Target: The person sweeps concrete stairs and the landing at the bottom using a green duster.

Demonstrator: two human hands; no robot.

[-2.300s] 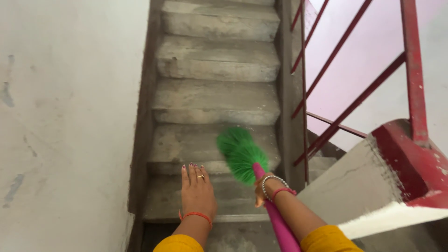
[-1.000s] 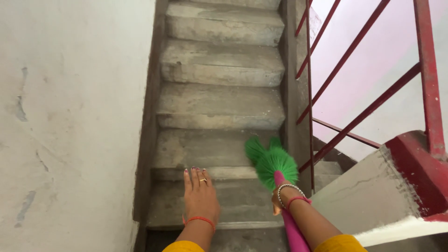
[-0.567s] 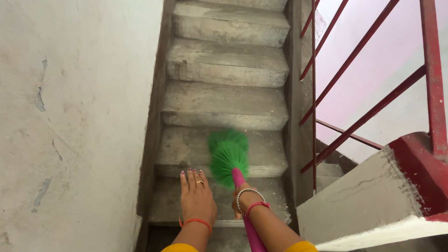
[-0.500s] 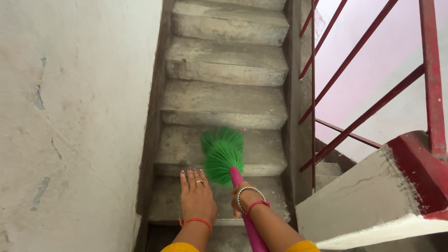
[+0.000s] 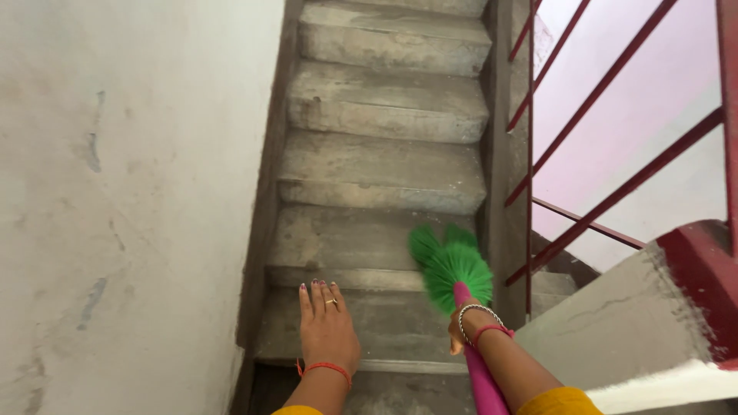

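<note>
Staircase [image 5: 384, 165] of rough grey concrete fills the view, worn treads with chipped edges climbing away. Compared with half a second ago the broom head has swung from mid-tread over to the right end of the step, close to the side wall under the railing; the camera has drifted slightly, and the left hand has not moved. Plaster wall [image 5: 123, 200] on the left, off-white, scuffed and blotchy. Railing [image 5: 607, 138] on the right, dark red metal bars, slanted, with a red-painted concrete ledge [image 5: 696, 269] below it. Broom [image 5: 457, 284]: fan of stiff green plastic bristles, splayed and blurred at the tips, on a round pink handle that runs down to the bottom edge. Bristles sit on the second tread up from the hands, at its right end. Right hand [image 5: 465, 327] wrapped tight around the handle just below the bristles, silver bangle and red thread at the wrist. Left hand [image 5: 327, 327] flat, palm down, fingers together, on the nearest tread; ring on one finger, red thread at the wrist.
</note>
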